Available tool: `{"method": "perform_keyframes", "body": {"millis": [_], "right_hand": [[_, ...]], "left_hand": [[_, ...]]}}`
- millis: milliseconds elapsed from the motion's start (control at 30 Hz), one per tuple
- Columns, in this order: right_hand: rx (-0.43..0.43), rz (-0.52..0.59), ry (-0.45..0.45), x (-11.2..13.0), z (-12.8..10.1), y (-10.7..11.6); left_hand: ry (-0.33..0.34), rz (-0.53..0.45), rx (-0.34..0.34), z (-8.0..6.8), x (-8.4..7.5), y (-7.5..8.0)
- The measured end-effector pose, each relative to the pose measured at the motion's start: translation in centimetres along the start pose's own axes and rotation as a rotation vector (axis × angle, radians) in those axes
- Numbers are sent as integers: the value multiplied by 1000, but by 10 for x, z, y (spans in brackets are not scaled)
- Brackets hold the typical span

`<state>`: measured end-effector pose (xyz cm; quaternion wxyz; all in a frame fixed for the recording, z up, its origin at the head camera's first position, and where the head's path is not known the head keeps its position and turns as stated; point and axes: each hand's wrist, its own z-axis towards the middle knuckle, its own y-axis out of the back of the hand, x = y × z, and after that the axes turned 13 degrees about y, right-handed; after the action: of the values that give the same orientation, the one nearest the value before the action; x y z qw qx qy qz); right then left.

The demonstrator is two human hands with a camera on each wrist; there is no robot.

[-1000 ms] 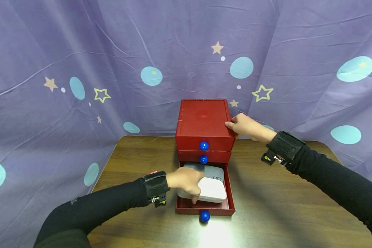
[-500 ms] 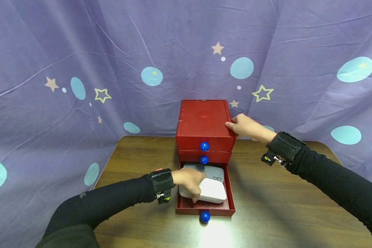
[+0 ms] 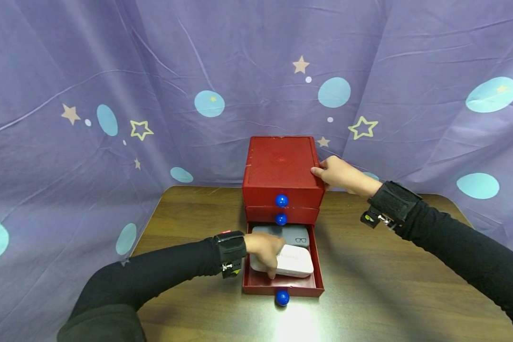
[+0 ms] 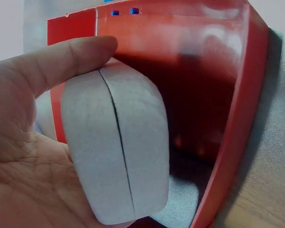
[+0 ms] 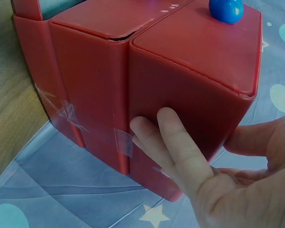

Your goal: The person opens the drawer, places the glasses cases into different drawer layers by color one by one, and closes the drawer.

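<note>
A white glasses case (image 3: 297, 260) lies in the pulled-out bottom drawer (image 3: 319, 280) of a small red drawer cabinet (image 3: 280, 164). My left hand (image 3: 265, 251) grips its left part from above. In the left wrist view the thumb lies along one side of the white case (image 4: 118, 142), across its seam. Behind it in the drawer is a grey glasses case (image 3: 297, 234) with a glasses drawing, partly hidden by my left hand. At the cabinet's right side, my right hand (image 3: 335, 173) rests its thumb on the top edge. Its straight fingers (image 5: 183, 142) press against the side wall.
The two upper drawers are closed, each with a blue knob (image 3: 281, 201). Another blue knob (image 3: 282, 298) sits on the bottom drawer's front. The cabinet stands on a wooden table (image 3: 367, 266), and a purple curtain (image 3: 256, 57) hangs close behind it.
My left hand and forearm have moved slightly to the right, and the white case has shifted a little the same way. The grey case sits slightly farther back. My right hand stays in place.
</note>
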<state>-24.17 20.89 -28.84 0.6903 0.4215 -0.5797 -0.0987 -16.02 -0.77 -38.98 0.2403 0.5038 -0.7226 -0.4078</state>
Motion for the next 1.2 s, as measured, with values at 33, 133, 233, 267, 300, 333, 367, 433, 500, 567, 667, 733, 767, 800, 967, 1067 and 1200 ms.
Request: {"method": "perform_keyframes", "body": {"millis": [33,133,233,267,300,333,367,433,500,567,667,733,767,800,967,1067,1200], "right_hand": [[-1,2,0,0,0,0],[-5,1,-4,0,1,-1],[-6,-2,-5,0,1,-1],[-7,-2,-6,-1,2,-2],[-9,0,-6,-1,2,-2],[-10,1,-6,-1,2,-2],[-10,2,-6,-1,2,-2],[-11,6,-6,-1,2,-2],[-9,7,-6,-1,2,-2],[-4,7,-9,-1,2,-2],[0,5,-12,0,2,-2],[-1,3,-11,0,2,-2],[-2,4,-9,0,2,-2],[-3,6,-6,0,2,-2],[-3,10,5,0,1,0],[-4,1,10,0,0,0],[-5,1,9,0,0,0]], "left_hand": [[3,4,-4,0,-1,0],[26,8,-19,-1,-4,-3],[53,28,-44,-2,-6,-6],[61,33,-50,-2,-7,-7],[68,42,-59,-3,-7,-8],[74,51,-65,-3,-8,-9],[81,59,-70,-3,-8,-10],[89,73,-79,-3,-8,-11],[96,88,-85,-2,-9,-12],[97,100,-88,-1,-8,-12],[96,125,-100,1,-9,-12],[92,140,-108,2,-9,-12],[92,151,-114,2,-10,-11],[92,157,-120,2,-10,-11],[95,182,-129,3,-13,-9],[102,206,-125,4,-15,-7],[124,247,-117,4,-20,-6]]}}
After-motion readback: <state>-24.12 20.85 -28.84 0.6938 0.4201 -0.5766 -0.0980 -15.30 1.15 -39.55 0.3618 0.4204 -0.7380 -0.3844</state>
